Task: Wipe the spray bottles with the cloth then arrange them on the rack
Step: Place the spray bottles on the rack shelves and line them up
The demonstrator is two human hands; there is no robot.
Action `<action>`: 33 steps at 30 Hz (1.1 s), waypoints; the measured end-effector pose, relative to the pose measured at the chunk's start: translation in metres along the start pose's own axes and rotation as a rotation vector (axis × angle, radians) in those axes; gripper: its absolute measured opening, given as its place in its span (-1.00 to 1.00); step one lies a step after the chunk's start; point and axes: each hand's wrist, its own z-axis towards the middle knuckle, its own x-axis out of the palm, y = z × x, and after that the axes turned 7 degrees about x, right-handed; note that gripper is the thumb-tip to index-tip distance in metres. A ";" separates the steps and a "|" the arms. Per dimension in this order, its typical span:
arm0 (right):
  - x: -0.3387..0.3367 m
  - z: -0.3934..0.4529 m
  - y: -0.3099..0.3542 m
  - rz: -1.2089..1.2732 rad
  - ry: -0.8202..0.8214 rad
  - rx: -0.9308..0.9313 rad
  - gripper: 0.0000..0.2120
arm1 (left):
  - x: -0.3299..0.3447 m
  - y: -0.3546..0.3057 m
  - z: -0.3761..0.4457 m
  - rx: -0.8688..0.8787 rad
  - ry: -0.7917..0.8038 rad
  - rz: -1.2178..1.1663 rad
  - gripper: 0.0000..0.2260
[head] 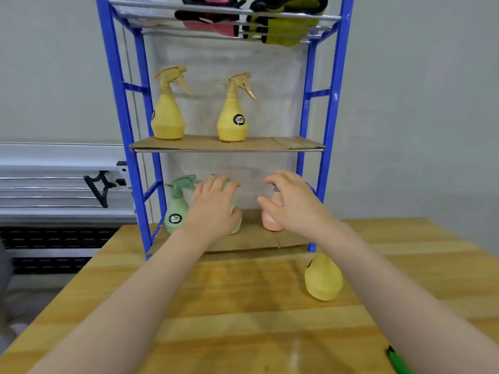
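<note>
A blue rack (305, 125) stands on the wooden table. Two yellow spray bottles (168, 114) (232, 120) stand upright on its middle cardboard shelf. On the bottom shelf a green spray bottle (176, 209) stands at the left. Beside it, my left hand (213, 206) wraps over a second pale green bottle (237, 225), hiding most of it. My right hand (293, 203) hovers with its fingers spread in front of a pink bottle (271, 222) on the same shelf. Another yellow bottle (322, 279) lies on the table, its top hidden by my right forearm.
Pink and green gloves (280, 28) lie on the top wire shelf. A green object (397, 361) pokes in at the table's near right edge. Grey rails and a black bracket (98, 188) are on the wall to the left of the rack.
</note>
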 end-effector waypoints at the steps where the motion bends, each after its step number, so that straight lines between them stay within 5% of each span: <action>1: 0.000 -0.013 -0.006 0.028 -0.010 0.023 -0.56 | 0.006 -0.010 -0.005 0.021 0.013 -0.006 -0.49; 11: 0.003 -0.119 -0.047 0.315 -0.278 0.193 -0.78 | 0.077 -0.104 -0.043 0.181 0.263 -0.062 -0.43; 18: 0.036 -0.171 -0.096 0.363 -0.282 0.372 -0.59 | 0.118 -0.135 -0.057 0.018 0.405 -0.517 -0.43; 25: 0.057 -0.166 -0.141 0.370 0.029 0.726 -0.20 | 0.129 -0.147 -0.062 -0.136 0.495 -0.761 -0.40; 33: 0.075 -0.152 -0.148 0.302 0.170 0.702 -0.11 | 0.131 -0.153 -0.068 -0.159 0.536 -0.779 -0.32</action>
